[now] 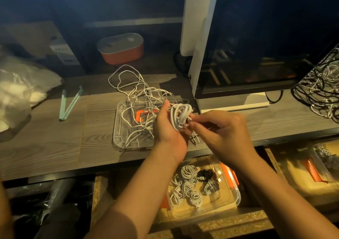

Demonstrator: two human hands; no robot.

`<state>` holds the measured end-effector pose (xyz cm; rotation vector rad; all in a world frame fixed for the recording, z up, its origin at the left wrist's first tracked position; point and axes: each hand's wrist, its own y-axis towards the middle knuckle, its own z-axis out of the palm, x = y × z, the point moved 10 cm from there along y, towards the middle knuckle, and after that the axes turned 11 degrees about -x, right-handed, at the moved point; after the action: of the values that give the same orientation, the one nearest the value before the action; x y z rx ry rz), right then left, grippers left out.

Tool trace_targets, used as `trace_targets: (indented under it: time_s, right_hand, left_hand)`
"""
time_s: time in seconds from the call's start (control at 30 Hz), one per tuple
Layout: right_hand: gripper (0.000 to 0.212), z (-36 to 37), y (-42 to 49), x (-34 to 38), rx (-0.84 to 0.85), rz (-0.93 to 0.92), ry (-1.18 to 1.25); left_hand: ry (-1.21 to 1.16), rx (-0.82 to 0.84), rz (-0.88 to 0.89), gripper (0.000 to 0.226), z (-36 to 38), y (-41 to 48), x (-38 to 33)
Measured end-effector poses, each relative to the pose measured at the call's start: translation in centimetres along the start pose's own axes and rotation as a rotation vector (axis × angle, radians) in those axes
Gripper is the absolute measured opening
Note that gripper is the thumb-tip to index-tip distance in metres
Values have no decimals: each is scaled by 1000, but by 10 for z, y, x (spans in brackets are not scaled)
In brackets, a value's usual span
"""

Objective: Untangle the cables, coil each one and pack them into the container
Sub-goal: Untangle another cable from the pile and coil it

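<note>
Left grip (167, 128) curled round a white coil (180, 116), held up over the desk (55, 143) front edge; right grip (222, 130) has its fingertips pinched on a strand at the coil's right edge; blurred there, so I cannot tell if that is the tail end or a wrap. My read: this is the finishing wrap on this cable. To do it well: keep the left thumb clamping the loops so they don't spring; take the tail round the waist of the bundle, snug but not kinked at the plug; tuck the end under the last turn; check the strand dangling below the hands is not caught in the tangle (135, 90) before pulling. The tangle is loose white cable, lying partly in a clear tray (119, 134) on the desk and spilling out behind it; an orange latch shows through it. The container (235, 200) sits below the desk edge, under the hands, open, clear with orange clips; it holds a batch of white bundles (187, 187) plus a black one (205, 174), with bare floor on its near right side for this coil. A second clear box (293, 180) sits to the right of it; contents unclear. The wire basket (321, 91) at far right is full of mixed black and white cable. The orange tub (121, 55) at the back is lidded.
</note>
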<state>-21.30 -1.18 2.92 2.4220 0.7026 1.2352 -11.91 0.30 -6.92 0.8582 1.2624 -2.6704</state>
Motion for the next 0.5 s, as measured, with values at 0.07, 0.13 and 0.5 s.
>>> trace_targets:
  time_s: [0.07,0.13,0.5]
  right_hand:
    - [16,3,-5,-8,-19,76,135]
    - [14,6,-8,-11,-43,124,236]
    - [15,16,-26,-24,-107,498,748]
  left_hand:
    - [86,-56,191,55,0,-7,-17]
    - [134,-67,300,55,0,-15,-26]
    - [265,-20,280,40,3,-15,-19]
